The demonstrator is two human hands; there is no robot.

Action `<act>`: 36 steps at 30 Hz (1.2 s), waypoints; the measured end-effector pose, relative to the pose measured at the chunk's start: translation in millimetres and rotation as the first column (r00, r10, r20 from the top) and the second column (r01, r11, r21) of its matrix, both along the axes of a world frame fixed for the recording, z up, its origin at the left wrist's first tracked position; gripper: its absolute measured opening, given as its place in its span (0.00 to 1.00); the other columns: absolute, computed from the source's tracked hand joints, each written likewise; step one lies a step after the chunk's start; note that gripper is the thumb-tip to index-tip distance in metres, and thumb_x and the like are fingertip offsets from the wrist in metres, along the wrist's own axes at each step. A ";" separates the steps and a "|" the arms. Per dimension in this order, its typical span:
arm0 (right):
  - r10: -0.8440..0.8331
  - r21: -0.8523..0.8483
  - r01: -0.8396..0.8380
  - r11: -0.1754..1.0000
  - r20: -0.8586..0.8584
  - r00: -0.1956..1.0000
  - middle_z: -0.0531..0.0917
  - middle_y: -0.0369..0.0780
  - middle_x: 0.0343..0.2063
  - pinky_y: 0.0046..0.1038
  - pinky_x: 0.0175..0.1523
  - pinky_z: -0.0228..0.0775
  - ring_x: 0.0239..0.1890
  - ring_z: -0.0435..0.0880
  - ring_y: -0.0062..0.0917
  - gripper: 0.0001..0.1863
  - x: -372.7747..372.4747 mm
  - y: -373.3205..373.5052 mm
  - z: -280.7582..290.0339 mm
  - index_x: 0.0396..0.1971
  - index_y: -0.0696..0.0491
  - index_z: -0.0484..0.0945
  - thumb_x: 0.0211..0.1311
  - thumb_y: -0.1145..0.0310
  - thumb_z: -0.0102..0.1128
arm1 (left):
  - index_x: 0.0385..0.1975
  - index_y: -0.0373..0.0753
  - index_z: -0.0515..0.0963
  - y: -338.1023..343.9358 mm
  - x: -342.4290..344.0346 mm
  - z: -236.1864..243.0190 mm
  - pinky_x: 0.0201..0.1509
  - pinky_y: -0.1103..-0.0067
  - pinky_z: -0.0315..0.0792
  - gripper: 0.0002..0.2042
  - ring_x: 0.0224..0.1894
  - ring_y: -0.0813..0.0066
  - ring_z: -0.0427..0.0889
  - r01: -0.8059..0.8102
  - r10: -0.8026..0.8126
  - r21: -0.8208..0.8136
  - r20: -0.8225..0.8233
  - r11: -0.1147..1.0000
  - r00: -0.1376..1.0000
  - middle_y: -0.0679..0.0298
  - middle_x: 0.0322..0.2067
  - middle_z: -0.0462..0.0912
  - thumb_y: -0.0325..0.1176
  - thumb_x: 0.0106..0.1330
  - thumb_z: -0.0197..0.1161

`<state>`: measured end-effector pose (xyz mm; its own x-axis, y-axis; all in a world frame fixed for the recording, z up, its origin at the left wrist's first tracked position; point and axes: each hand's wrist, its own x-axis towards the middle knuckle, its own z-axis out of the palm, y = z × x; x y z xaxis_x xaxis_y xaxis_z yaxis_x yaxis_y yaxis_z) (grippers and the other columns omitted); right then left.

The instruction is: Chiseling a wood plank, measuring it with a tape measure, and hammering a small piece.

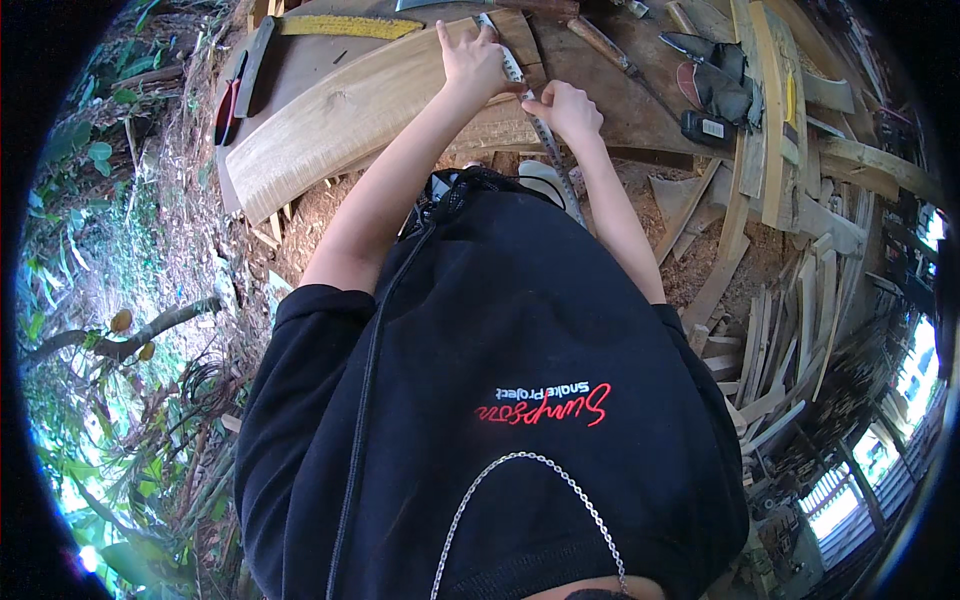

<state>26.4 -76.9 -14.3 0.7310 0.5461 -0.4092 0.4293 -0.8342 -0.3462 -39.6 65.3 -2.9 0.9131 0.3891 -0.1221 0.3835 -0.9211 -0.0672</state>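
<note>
A pale, wide wooden board (330, 115) with a curved edge lies across the work surface in front of me. A narrow, marked measuring tape (512, 66) crosses the board's right part, and its near end hangs past the edge toward my body. My left hand (472, 62) rests over the board with its fingers spread, fingertips touching the tape's far part and thumb stretched toward it. Just nearer and to the right, my right hand (567, 110) pinches the tape between thumb and curled fingers near the board's near edge.
At the far left are a yellow strip (350, 27), a flat dark blade (256, 68) and a red-and-black tool (229, 108). A wooden-handled tool (602, 46) and a black boxy object (706, 128) lie right. Wood strips (800, 300) pile up beyond; wood shavings (335, 205) cover the ground.
</note>
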 end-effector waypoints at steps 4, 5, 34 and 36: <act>-0.002 0.002 0.002 1.000 0.004 1.000 0.81 0.40 0.32 0.36 0.42 0.70 0.39 0.79 0.36 0.22 -3.2 0.8 0.4 0.29 0.48 0.76 0.41 0.45 0.64 | 0.40 0.47 0.78 -0.1 -1.1 -3.6 0.61 0.45 0.34 0.34 0.54 0.61 0.67 -0.006 0.005 0.002 0.051 1.000 0.999 0.64 0.50 0.70 0.65 0.35 0.62; -0.002 -0.005 0.002 1.000 0.001 1.000 0.81 0.40 0.32 0.37 0.42 0.70 0.39 0.79 0.36 0.22 -3.6 1.5 3.3 0.29 0.48 0.75 0.42 0.45 0.63 | 0.40 0.47 0.78 -0.4 -0.9 -3.8 0.61 0.45 0.34 0.34 0.54 0.61 0.67 -0.005 0.004 0.009 0.047 1.000 0.999 0.64 0.50 0.70 0.65 0.35 0.62; 0.035 -0.049 -0.031 0.998 0.085 0.996 0.80 0.42 0.31 0.38 0.39 0.70 0.38 0.79 0.38 0.21 -2.7 6.8 -7.3 0.28 0.49 0.75 0.44 0.46 0.62 | 0.40 0.47 0.79 -0.7 -1.6 -2.0 0.61 0.44 0.33 0.34 0.54 0.61 0.67 0.018 -0.019 0.024 0.060 1.000 0.998 0.64 0.50 0.70 0.67 0.37 0.59; 0.040 -0.052 -0.036 0.998 0.073 0.997 0.80 0.42 0.31 0.38 0.39 0.70 0.38 0.79 0.38 0.21 -1.4 8.5 -4.2 0.28 0.49 0.75 0.44 0.46 0.62 | 0.39 0.48 0.79 -0.4 -0.1 3.2 0.61 0.45 0.31 0.32 0.55 0.61 0.65 0.008 -0.009 0.045 0.037 0.999 0.999 0.64 0.51 0.70 0.66 0.39 0.59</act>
<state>25.0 -68.4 -18.5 0.7395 0.5539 -0.3825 0.4841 -0.8324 -0.2696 -39.7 64.8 0.4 0.9199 0.3858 -0.0705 0.3788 -0.9206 -0.0943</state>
